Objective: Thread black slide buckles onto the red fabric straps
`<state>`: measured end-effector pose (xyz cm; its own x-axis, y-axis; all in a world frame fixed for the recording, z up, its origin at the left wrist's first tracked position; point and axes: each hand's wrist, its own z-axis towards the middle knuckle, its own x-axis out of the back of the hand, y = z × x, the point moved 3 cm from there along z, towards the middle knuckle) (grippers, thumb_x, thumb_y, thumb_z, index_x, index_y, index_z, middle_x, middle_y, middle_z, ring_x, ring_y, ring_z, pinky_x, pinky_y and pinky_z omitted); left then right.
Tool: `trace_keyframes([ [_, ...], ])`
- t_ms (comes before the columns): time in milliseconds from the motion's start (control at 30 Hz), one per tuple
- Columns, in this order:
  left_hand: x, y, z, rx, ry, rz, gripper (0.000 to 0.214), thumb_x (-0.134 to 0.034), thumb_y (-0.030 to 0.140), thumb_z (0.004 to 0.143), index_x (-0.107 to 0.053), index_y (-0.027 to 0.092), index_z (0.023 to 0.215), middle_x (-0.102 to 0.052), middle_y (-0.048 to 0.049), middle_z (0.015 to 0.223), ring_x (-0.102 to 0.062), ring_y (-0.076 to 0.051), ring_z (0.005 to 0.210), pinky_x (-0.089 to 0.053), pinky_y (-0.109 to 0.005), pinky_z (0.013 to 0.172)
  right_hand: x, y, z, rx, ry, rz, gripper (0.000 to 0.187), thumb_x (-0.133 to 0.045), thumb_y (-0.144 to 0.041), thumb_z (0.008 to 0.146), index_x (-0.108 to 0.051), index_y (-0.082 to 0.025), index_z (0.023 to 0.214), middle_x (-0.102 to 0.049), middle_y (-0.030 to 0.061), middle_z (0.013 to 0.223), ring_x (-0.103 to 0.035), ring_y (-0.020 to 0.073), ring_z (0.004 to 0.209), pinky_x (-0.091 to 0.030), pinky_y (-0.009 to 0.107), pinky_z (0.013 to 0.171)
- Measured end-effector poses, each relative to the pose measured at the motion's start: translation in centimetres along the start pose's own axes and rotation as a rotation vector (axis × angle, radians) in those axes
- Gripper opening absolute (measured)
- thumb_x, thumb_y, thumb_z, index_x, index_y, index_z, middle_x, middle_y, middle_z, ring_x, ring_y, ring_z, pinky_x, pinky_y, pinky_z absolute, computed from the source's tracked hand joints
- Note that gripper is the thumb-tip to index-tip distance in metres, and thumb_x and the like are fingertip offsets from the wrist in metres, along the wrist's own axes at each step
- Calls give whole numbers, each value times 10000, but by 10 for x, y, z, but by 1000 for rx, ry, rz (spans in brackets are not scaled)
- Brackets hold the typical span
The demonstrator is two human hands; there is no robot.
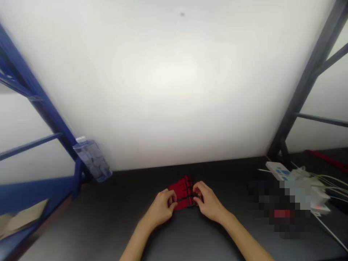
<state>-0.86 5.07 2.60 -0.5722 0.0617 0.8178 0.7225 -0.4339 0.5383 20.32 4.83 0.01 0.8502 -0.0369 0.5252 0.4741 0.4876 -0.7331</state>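
A folded red fabric piece (181, 191) lies on the dark tabletop (228, 181), with black straps or bands running across it. My left hand (161, 207) grips its left side, fingers curled over the edge. My right hand (207, 201) presses in from the right, and its fingertips pinch the red piece where a black strap crosses it. The two hands nearly meet, hiding the lower middle of the piece. The exact material and shape are hard to tell at this size.
A clear plastic bottle (92, 160) stands at the back left beside a blue metal frame (35, 90). At the right lie a white power strip (277, 171), tangled cables and a pixelated patch (288, 203). A dark metal frame (307, 79) rises behind them.
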Motion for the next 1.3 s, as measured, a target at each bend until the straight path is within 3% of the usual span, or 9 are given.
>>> trace_keyframes([
  [133,-1,-2,0,4,3,24,50,-610,158,755,-583,192,732,-538,0,699,-506,-160,652,-327,-258,607,1,2,-1,-30,-21,-47,258,-573,-57,728,-538,-228,918,-510,-10,859,-491,123,593,-427,265,611],
  [333,2,-3,0,13,13,73,77,-637,168,741,-566,193,720,-537,-6,708,-503,-167,656,-333,-262,598,2,3,-1,-27,-28,-72,224,-586,-69,740,-564,-228,897,-515,-10,827,-500,132,597,-426,270,597],
  [500,10,2,1,-62,114,155,74,-653,195,760,-583,197,733,-584,-39,803,-539,-218,803,-405,-318,734,5,2,0,-8,-12,-90,222,-617,-87,739,-605,-233,905,-581,27,904,-577,197,796,-478,318,722],
  [567,11,2,2,-79,154,168,43,-621,202,802,-647,205,835,-615,-66,921,-552,-241,897,-420,-359,815,7,0,0,18,-2,-90,253,-620,-96,751,-622,-237,960,-601,49,982,-581,225,915,-487,352,813],
  [733,1,-5,2,-127,130,140,272,-536,223,889,-688,250,1113,-599,-104,1240,-512,-279,1166,-378,-444,1009,7,4,1,40,-5,-127,333,-589,-186,836,-617,-237,1164,-593,92,1195,-520,256,1137,-433,422,999],
  [933,-9,-13,4,-113,62,108,272,-508,260,919,-693,258,1119,-629,-82,1267,-526,-268,1201,-337,-486,1081,0,13,-1,15,-73,-244,354,-497,-287,927,-602,-239,1262,-583,101,1312,-454,293,1245,-380,494,1040],
  [1100,-10,-15,4,-105,37,89,277,-488,245,929,-671,256,1137,-611,-84,1310,-497,-255,1266,-246,-517,1140,1,16,1,10,-4,-229,324,-486,-299,937,-636,-230,1215,-622,99,1257,-486,277,1210,-395,466,1035],
  [1300,-12,-18,5,-115,50,113,259,-487,229,930,-669,261,1111,-607,-68,1313,-487,-248,1278,-271,-533,1134,-3,28,17,-40,-103,-349,466,-388,-358,975,-462,-189,1404,-446,91,1465,-350,276,1354,-325,464,1102],
])
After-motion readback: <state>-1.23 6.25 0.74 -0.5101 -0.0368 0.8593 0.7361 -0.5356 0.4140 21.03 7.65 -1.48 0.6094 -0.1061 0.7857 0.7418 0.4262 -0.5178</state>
